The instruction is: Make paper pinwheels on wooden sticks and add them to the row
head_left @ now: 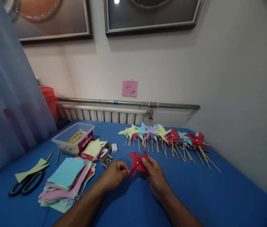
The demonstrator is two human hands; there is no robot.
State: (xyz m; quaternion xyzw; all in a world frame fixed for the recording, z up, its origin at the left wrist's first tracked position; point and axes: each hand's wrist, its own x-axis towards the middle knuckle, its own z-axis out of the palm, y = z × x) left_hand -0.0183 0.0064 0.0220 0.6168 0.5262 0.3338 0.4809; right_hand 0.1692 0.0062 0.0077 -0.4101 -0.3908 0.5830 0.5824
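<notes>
A red paper pinwheel point(135, 164) with a shiny pin at its centre is held above the blue table. My right hand point(156, 178) grips it from the right, thumb on the front near the pin and fingers behind. At its left edge, my left hand point(115, 175) has its fingers pinched together. A small pale bit shows at those fingertips, too small to name. No stick is visible on this pinwheel. Just beyond my left hand, an open small box point(106, 160) holds metal pins.
Finished pinwheels on sticks point(162, 132) lie in a row at the back right. On the left are a clear plastic box of sticks point(73, 138), a stack of coloured paper point(66, 173), a smaller paper pile point(93, 148), black-handled scissors point(32, 183) and a small white box point(114, 148).
</notes>
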